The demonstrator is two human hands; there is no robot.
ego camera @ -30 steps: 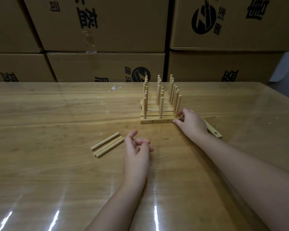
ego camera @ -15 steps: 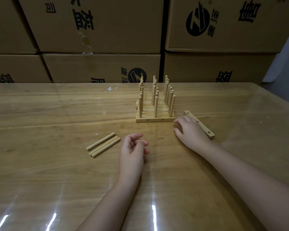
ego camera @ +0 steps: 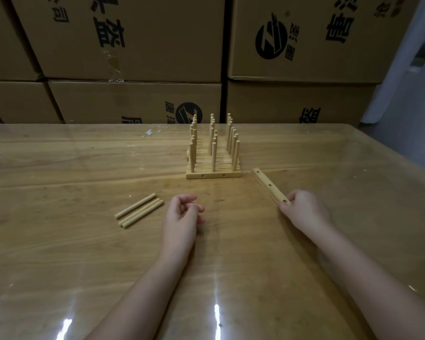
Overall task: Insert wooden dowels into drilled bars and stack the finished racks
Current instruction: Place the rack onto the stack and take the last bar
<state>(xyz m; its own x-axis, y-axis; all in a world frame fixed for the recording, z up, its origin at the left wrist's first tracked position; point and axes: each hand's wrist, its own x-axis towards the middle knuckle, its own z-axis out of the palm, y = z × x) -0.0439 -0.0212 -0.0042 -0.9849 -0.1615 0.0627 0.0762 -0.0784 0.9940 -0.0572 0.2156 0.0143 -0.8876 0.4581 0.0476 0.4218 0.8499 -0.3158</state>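
Observation:
Several finished racks [ego camera: 212,165], wooden bars with upright dowels, stand side by side in the middle of the table. To their right lies a loose drilled bar [ego camera: 268,186] with three holes. My right hand [ego camera: 303,211] pinches its near end with fingertips and thumb. Three loose dowels [ego camera: 139,213] lie together on the left. My left hand [ego camera: 183,218] rests on the table just right of them, its fingers loosely curled and holding nothing.
The wooden table [ego camera: 84,253] has a glossy clear cover. Stacked cardboard boxes [ego camera: 133,57] form a wall right behind its far edge. The table's right edge [ego camera: 398,173] runs diagonally, with grey floor beyond.
My right hand left the front rack, pulled back to the right and took hold of the loose bar's near end. The left hand stayed beside the dowels.

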